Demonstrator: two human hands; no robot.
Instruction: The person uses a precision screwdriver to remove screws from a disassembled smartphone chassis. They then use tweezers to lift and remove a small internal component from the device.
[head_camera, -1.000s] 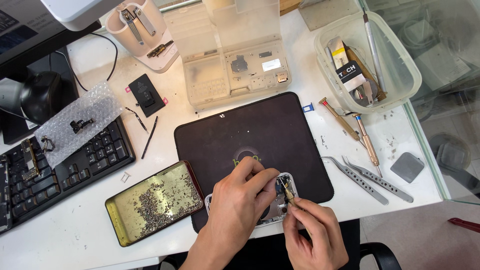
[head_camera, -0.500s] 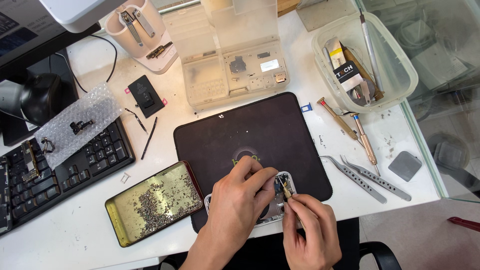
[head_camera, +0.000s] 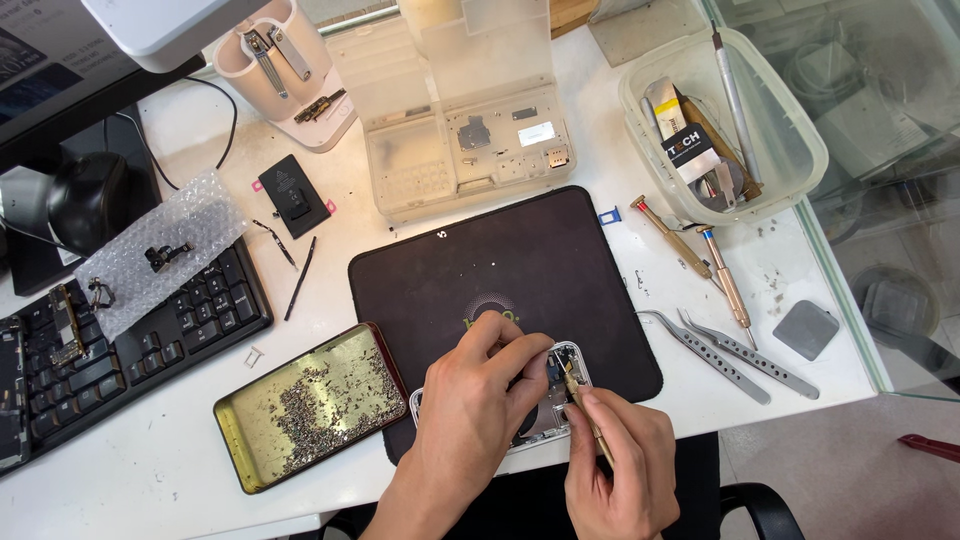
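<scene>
On dark mat (head_camera: 450, 270): left hand (head_camera: 470, 405) arched over phone (head_camera: 560, 400); right hand (head_camera: 620, 470) pinches screwdriver (head_camera: 585, 410).

we see the opened phone (head_camera: 560, 385), silver-rimmed, lying flat at the near edge of the dark mat (head_camera: 500, 270), its insides bared and mostly covered. the thin brass-coloured screwdriver (head_camera: 583, 408) slants, tip in the phone.
</scene>
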